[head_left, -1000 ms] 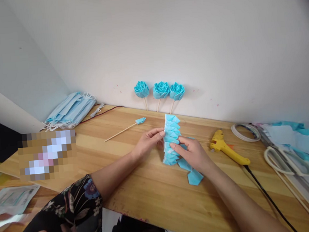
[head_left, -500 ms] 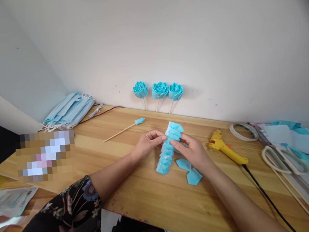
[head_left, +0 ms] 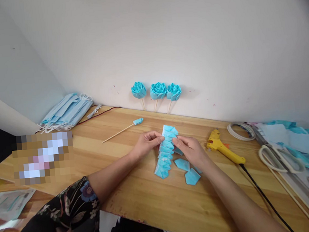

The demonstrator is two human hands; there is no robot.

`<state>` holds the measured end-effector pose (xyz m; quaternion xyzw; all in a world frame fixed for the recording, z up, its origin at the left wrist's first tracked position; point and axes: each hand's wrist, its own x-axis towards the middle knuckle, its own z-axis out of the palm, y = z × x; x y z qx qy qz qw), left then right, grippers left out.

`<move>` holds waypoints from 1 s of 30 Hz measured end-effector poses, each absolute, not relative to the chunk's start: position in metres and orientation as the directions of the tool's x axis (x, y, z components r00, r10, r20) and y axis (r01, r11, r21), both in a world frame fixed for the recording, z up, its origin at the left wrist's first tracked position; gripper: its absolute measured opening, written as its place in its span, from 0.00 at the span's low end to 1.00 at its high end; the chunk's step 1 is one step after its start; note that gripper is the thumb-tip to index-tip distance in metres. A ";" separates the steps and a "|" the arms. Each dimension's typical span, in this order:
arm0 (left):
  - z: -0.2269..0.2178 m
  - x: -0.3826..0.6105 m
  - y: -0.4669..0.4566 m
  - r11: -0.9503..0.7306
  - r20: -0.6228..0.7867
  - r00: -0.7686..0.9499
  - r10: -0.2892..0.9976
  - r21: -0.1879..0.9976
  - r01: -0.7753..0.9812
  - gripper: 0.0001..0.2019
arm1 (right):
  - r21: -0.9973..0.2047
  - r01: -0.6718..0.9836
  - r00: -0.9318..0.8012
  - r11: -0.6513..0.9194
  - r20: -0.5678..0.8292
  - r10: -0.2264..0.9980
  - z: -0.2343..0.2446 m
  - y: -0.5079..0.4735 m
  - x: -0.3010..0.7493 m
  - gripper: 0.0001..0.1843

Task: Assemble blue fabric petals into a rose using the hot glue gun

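Between my hands is a blue strip of overlapping folded petals, slanting over the wooden table. My left hand pinches its left edge near the upper part, thumb on top. On the opposite edge, my right hand grips the strip between thumb and fingers. Loose blue folded petals lie just below my right hand, one partly under it. A thin stick with a small blue bud rests on the table beyond my left hand.
Three blue flowers on sticks lean against the wall. A yellow glue gun with a black cord lies right, beside a roll of tape, scissors and blue fabric pieces. Stacked face masks sit at back left.
The petal strip has shifted slightly left and lower between my hands. My right hand's thumb has moved from over the strip's middle to its right edge. The view has turned slightly.
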<state>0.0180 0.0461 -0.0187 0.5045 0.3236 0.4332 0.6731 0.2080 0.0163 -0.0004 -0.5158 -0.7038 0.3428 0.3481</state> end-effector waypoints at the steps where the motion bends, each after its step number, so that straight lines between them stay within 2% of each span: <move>1: -0.019 0.018 0.046 0.114 0.001 0.419 0.908 0.962 -0.249 0.22 | -0.859 0.456 -0.214 0.232 0.147 0.966 0.000 0.017 0.209 0.25; 5: -0.022 0.020 0.044 0.096 -0.001 0.473 0.881 0.980 -0.177 0.22 | -0.902 0.372 -0.136 0.219 0.180 0.974 0.001 0.018 0.211 0.27; 8: -0.026 0.022 0.041 0.084 -0.009 0.515 0.857 0.989 -0.123 0.23 | -0.925 0.333 -0.114 0.183 0.154 0.982 0.004 0.016 0.209 0.23; 14: -0.022 0.020 0.036 0.025 0.027 0.579 0.815 0.996 -0.081 0.24 | -0.847 0.474 -0.074 0.240 0.234 0.969 0.010 0.012 0.204 0.18; 19: -0.017 0.018 0.036 -0.016 0.042 0.552 0.833 0.999 -0.052 0.27 | -0.829 0.489 -0.086 0.271 0.263 0.961 0.009 0.013 0.205 0.18; 24: -0.025 0.023 0.040 0.063 0.018 0.532 0.846 0.989 -0.133 0.25 | -0.829 0.487 -0.122 0.275 0.247 0.961 0.010 0.011 0.203 0.18; 30: -0.025 0.025 0.041 0.051 0.055 0.504 0.862 0.979 -0.195 0.24 | -0.814 0.515 -0.173 0.271 0.211 0.962 0.009 0.010 0.200 0.20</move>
